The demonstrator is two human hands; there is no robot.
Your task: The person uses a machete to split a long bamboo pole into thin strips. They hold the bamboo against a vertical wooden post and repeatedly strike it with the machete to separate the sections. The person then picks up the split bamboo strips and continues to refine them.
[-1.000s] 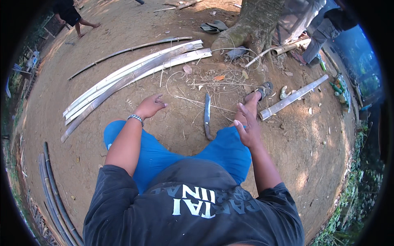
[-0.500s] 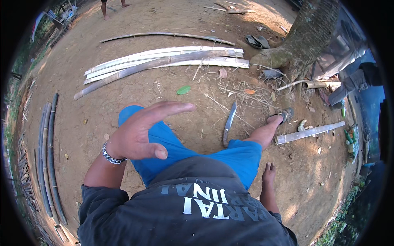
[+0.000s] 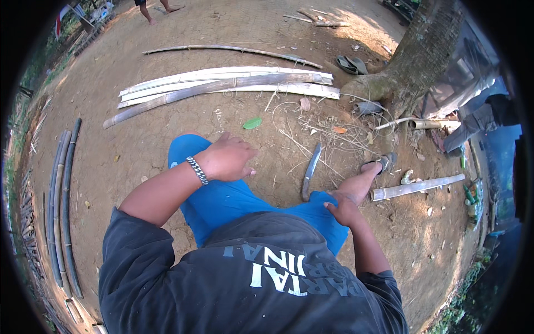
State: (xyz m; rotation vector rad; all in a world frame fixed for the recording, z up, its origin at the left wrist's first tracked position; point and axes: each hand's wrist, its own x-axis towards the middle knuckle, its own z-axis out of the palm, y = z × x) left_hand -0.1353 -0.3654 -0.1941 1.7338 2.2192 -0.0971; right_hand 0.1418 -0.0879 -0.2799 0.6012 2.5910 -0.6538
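Observation:
My left hand (image 3: 228, 158) hovers over or rests on my left knee, on the blue shorts (image 3: 222, 200). Its fingers are loosely bent and apart, holding nothing, and a silver chain bracelet (image 3: 197, 170) circles that wrist. On my right knee lies my right hand (image 3: 345, 209), thumb spread away from the fingers, with nothing in it. A large knife (image 3: 311, 171) lies on the dirt just beyond the right knee, its blade pointing away from me and its dark handle nearest me.
Split bamboo strips (image 3: 222, 89) lie ahead, with a thin bamboo pole (image 3: 233, 49) beyond. Dark poles (image 3: 67, 206) lie at left, a bamboo piece (image 3: 417, 187) at right. A tree trunk (image 3: 420, 55), sandals (image 3: 351, 65) and loose fibres (image 3: 328, 131) are at far right. Another person's legs (image 3: 147, 12) show at the top.
My left hand has turned and come down toward the left knee, its fingers less stretched. My right hand has come up from beside my body onto the right knee. The knife has not moved.

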